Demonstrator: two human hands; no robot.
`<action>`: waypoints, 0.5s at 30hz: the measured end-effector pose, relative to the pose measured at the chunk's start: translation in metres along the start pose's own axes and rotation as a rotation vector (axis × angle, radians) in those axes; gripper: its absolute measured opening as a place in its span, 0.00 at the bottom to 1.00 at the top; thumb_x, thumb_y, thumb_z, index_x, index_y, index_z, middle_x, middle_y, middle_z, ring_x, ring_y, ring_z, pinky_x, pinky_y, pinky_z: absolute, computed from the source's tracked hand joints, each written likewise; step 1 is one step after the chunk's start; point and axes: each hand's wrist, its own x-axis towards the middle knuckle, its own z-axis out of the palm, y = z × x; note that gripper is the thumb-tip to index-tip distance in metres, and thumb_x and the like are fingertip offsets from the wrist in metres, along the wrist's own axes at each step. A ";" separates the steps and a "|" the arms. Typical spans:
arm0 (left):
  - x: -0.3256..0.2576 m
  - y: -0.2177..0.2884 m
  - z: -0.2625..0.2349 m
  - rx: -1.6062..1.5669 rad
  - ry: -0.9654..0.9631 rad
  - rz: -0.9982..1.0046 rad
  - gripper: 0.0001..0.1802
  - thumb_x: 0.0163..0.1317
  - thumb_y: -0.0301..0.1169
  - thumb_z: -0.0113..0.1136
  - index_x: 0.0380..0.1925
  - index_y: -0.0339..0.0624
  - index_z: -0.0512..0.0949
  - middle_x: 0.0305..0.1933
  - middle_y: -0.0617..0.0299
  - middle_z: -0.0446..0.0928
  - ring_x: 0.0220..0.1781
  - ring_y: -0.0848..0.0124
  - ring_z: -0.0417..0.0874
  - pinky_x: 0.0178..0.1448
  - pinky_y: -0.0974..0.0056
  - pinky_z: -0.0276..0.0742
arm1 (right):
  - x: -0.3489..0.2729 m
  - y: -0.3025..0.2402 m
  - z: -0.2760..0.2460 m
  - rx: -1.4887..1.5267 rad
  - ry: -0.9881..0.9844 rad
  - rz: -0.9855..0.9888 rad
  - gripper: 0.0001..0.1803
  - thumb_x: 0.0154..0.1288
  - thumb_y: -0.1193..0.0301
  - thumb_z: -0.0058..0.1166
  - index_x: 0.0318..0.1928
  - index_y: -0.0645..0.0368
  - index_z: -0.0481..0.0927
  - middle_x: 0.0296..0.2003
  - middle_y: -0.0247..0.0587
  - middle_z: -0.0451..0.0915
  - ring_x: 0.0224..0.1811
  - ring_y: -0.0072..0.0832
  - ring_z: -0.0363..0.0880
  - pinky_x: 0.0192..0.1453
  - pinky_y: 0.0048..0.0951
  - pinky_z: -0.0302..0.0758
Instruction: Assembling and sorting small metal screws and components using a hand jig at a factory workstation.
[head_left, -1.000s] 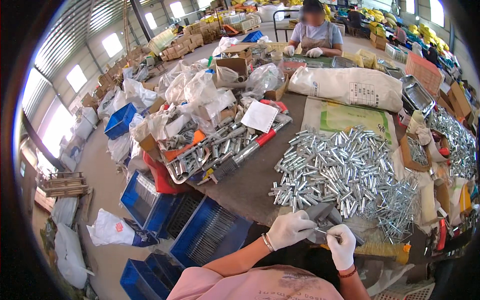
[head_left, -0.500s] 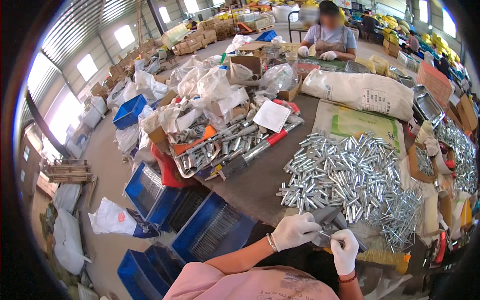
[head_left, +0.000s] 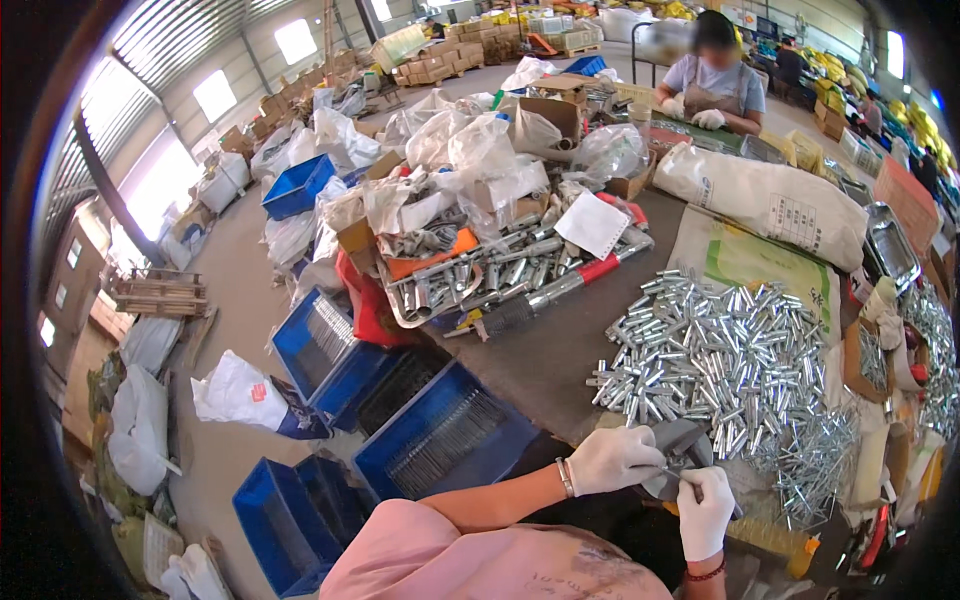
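Note:
My left hand (head_left: 617, 462), in a white glove, is closed with its fingertips pinching a thin metal pin (head_left: 673, 473). The pin's other end runs into the closed fingertips of my gloved right hand (head_left: 706, 508). Just beyond the fingers is a grey metal fixture (head_left: 684, 442), partly hidden by my hands. Past it lies a broad heap of short shiny metal tubes (head_left: 715, 355). Thin loose metal pins (head_left: 815, 470) are piled at the right end of this heap, close to my right hand.
Blue bins (head_left: 445, 430) holding rows of metal rods stand left of the table. A tray of mixed metal parts (head_left: 470, 285) sits at the table's left edge, below plastic bags. A rolled white sack (head_left: 765, 205) lies beyond the tubes. A co-worker (head_left: 712, 85) sits across the table.
The view has turned a little, so the surroundings sit farther right and mostly lower. Both hands stay close together at the grey fixture, still pinching the pin.

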 end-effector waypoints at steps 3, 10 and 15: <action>0.007 0.001 -0.001 -0.055 0.085 0.087 0.06 0.66 0.37 0.69 0.41 0.54 0.89 0.39 0.60 0.81 0.41 0.57 0.87 0.42 0.53 0.83 | 0.007 -0.018 -0.004 -0.474 0.013 -0.357 0.08 0.58 0.78 0.71 0.36 0.53 0.86 0.36 0.41 0.83 0.38 0.47 0.84 0.42 0.45 0.81; 0.004 -0.001 -0.009 0.013 0.078 0.082 0.09 0.62 0.36 0.73 0.43 0.55 0.90 0.40 0.65 0.83 0.40 0.61 0.88 0.40 0.56 0.83 | 0.019 -0.029 0.006 -0.515 -0.081 -0.431 0.05 0.61 0.74 0.68 0.37 0.49 0.88 0.33 0.36 0.81 0.36 0.40 0.85 0.40 0.43 0.83; 0.005 -0.001 -0.006 0.040 0.072 0.103 0.09 0.62 0.36 0.72 0.43 0.57 0.90 0.39 0.66 0.82 0.39 0.62 0.87 0.39 0.57 0.83 | 0.013 -0.024 0.007 -0.510 -0.049 -0.372 0.06 0.61 0.74 0.69 0.38 0.49 0.89 0.34 0.36 0.81 0.37 0.40 0.85 0.40 0.42 0.83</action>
